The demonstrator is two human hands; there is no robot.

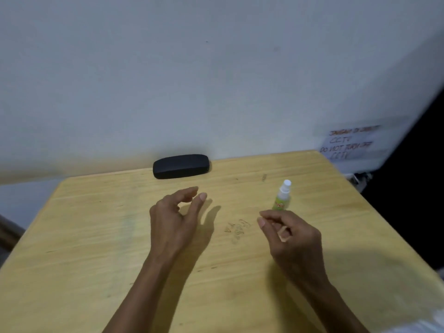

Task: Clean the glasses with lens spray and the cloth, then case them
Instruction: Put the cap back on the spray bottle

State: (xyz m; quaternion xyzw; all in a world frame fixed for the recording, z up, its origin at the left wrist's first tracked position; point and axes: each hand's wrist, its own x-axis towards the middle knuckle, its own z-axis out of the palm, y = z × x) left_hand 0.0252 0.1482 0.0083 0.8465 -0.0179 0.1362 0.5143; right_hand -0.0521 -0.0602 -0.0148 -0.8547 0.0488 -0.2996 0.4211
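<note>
Hovering over the middle of the table [96, 236], both hands are empty. Left hand [175, 219] is loosely spread, fingers curled, thumb and forefinger apart, nothing between them. Right hand [290, 234] is half-curled, fingers bent toward the palm, also pinching nothing; it sits just beside the spray bottle [283, 195] but not touching it.

Spray bottle stands upright toward the table's right edge, white nozzle on top, green label. Black case [181, 166] lies shut at the far edge of the table, against the wall, well apart from both hands. No glasses and no cloth show anywhere on the table; can't tell whether they are inside the case or out of view. A handwritten paper notice [350, 143] is taped on the wall past the far right corner, blurred.

Step judgement: either the very start, before the case is opened, or the end with the glasses already cased. Shut case plus empty hands fits both; can't settle it from this.

Next move, if starting: left hand reaches to the far edge for the case, brings it nearer, and both hands pry the lid up. Case looks rigid and hinged, so it likely needs one hand steadying the base. Mind the bottle, narrow and upright, easy to knock with the right wrist.
</note>
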